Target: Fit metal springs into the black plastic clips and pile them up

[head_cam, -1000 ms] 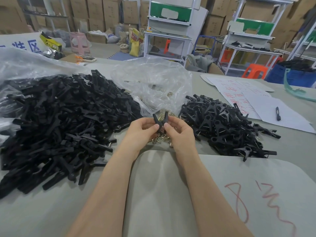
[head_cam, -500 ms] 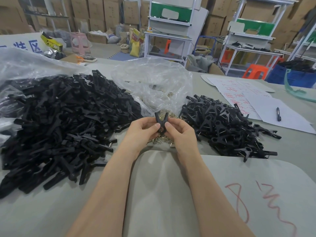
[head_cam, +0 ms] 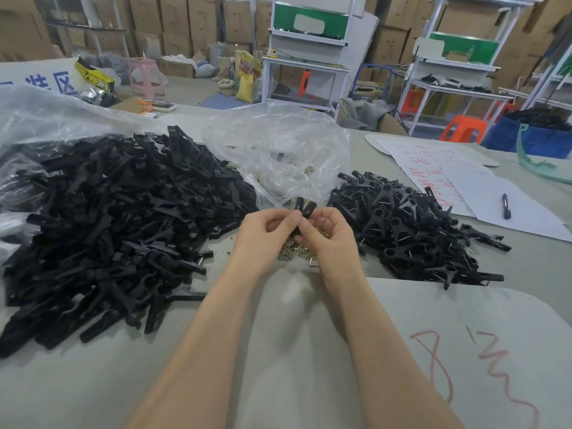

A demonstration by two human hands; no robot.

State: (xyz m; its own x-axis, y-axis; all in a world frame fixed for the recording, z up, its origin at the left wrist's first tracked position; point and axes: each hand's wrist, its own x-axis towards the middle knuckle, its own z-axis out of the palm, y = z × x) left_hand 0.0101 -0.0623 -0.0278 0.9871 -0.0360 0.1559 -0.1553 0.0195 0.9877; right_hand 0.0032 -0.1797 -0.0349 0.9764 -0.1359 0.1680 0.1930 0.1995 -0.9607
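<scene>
— Spreading across the grey worktop (head_cam: 93,382), why does the big heap of loose clip halves (head_cam: 108,218) lie on the person's left, and the smaller pile (head_cam: 411,230) on the right?

— Likely supply on one side, finished clips on the other; metal pins glint in the right pile. The clear bag (head_cam: 278,153) and spilled springs (head_cam: 294,250) sit between, just under the hands.

— And the hands?

— The left hand (head_cam: 263,233) and right hand (head_cam: 328,236) meet over the springs, fingers of both clamped on one black clip (head_cam: 305,209), its prongs up, probably seating a spring.
</scene>
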